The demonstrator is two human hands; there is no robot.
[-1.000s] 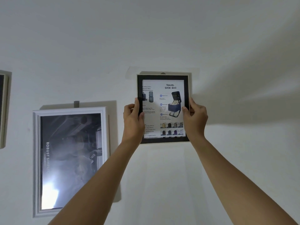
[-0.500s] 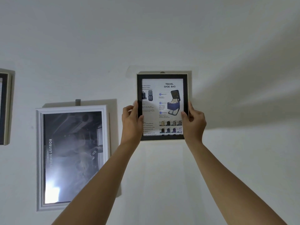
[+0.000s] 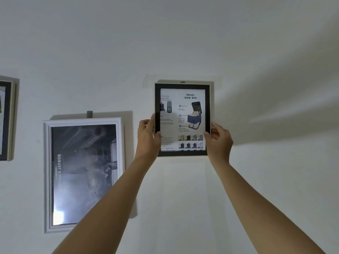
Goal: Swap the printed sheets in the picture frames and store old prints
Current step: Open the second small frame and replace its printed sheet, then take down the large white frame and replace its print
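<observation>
A black picture frame [image 3: 182, 86] sits flat against the white wall, just under a small hook [image 3: 182, 82]. Inside it is a printed sheet [image 3: 190, 110] headed "TRAVEL SHOE BAG". My left hand [image 3: 147, 136] grips the frame's left edge, thumb on the front. My right hand [image 3: 219, 139] grips the right edge in the same way. Both arms reach upward.
A larger white frame [image 3: 46, 171] with a dark "ROBUST SIMPLIC" print hangs lower left under a grey hook [image 3: 89, 114]. A third dark frame [image 3: 6, 121] is cut off at the left edge. Bare white wall [image 3: 275, 180] lies to the right and below.
The black frame stays at the hook with both hands on its sides. The view has drifted slightly, showing more of the frame at the far left.
</observation>
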